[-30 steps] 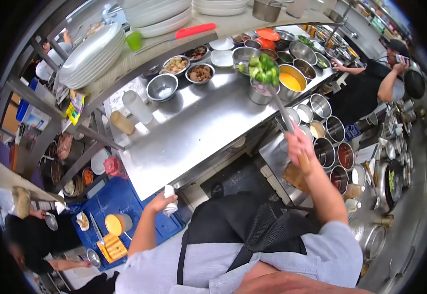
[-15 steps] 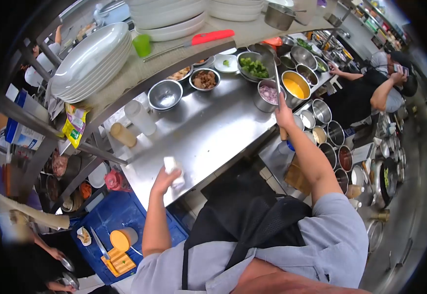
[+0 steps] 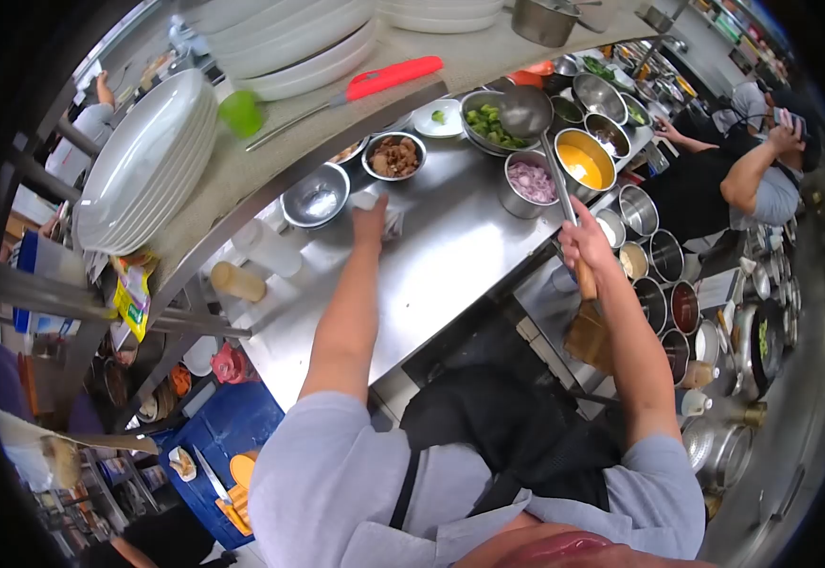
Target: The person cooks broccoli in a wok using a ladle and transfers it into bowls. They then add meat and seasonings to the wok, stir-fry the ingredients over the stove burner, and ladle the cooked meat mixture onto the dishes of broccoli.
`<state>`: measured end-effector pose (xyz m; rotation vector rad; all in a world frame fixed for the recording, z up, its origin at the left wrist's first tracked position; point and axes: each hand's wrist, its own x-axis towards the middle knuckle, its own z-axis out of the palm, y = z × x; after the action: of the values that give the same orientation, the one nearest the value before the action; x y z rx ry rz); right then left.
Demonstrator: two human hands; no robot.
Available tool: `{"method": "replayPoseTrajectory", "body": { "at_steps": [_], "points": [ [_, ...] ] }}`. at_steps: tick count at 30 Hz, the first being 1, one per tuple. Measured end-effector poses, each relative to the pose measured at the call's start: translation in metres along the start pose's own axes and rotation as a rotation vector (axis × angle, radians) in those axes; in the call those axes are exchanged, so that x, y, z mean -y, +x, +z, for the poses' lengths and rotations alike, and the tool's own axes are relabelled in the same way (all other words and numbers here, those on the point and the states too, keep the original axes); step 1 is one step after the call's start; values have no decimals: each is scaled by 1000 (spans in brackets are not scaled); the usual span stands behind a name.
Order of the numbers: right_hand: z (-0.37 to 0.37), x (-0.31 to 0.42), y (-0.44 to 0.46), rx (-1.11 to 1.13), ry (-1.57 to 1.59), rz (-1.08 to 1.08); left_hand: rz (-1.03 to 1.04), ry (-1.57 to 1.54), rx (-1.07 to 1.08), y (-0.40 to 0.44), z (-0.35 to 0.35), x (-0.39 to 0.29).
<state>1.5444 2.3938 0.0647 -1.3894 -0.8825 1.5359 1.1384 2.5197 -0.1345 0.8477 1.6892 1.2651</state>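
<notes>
My left hand (image 3: 369,223) is closed on a white cloth (image 3: 394,225), pressed to the steel counter (image 3: 431,248). It is just right of an empty steel bowl (image 3: 315,196) and below a bowl of brown chunks (image 3: 394,156). Gripped in my right hand (image 3: 587,239) is a ladle (image 3: 528,114) with a long metal shaft and a wooden handle end. The ladle's round head hangs over the edge of a bowl of green pieces (image 3: 490,127). Next to its shaft stand a pot of chopped red onion (image 3: 530,180) and a pot of yellow liquid (image 3: 583,161).
Squeeze bottles (image 3: 238,282) stand at the counter's left. Above, a shelf (image 3: 332,118) carries stacked white plates (image 3: 152,156) and a red-handled tool (image 3: 394,78). Several steel pots (image 3: 638,210) line the right side. A co-worker (image 3: 706,180) stands at the far right.
My left hand has slid the cloth away from the counter's front edge, up to the bowls. My right hand has shifted slightly right and nearer me with the ladle.
</notes>
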Motion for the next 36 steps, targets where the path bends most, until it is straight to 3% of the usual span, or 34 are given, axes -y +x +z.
{"method": "replayPoseTrajectory", "body": {
  "at_steps": [5, 7, 10, 12, 13, 14, 18, 20, 21, 22, 23, 24, 28, 29, 30, 35, 36],
  "points": [
    [-65, -10, -134, 44, 288, -83, -62, 71, -159, 57, 52, -3],
    [-90, -12, -214, -105, 273, -148, -71, -4, -235, 66, 63, -10],
    [-121, -30, -328, -444, 283, -277, -7, -34, -262, 79, 64, -10],
    [-150, -56, -393, -706, 257, -360, 283, 418, -147, 134, 40, 38],
    [-163, -70, -424, -859, 277, -390, 244, 385, -147, 122, 36, 28],
    [-173, -77, -452, -869, 279, -449, 189, 329, -124, 100, 24, 24],
    [-191, -114, -560, -1487, 420, -310, -21, 234, 52, 23, -9, 14],
    [-199, -161, -625, -1531, 409, -417, -86, 257, 44, -9, 2, -6],
    [-190, -169, -644, -1616, 456, -481, 141, 295, 68, -87, 30, -37],
    [-184, -177, -661, -1689, 509, -517, 333, 224, 168, -105, 45, -31],
    [-188, -187, -677, -1788, 523, -501, 204, 256, 268, -196, 70, -75],
    [-187, -201, -697, -1912, 511, -479, 102, 267, 410, -200, 87, -62],
    [-190, -262, -747, -2161, 577, -423, 241, 291, 876, -348, 210, -68],
    [-187, -274, -755, -2202, 607, -396, 218, 262, 956, -402, 242, -73],
    [-184, -289, -764, -2203, 626, -386, 141, 149, 1170, -437, 276, -65],
    [-134, -385, -743, -2321, 535, 65, 131, 265, 1527, -642, 403, -52],
    [-125, -394, -729, -2335, 448, 379, 110, 320, 1586, -690, 415, -59]
  ]
}}
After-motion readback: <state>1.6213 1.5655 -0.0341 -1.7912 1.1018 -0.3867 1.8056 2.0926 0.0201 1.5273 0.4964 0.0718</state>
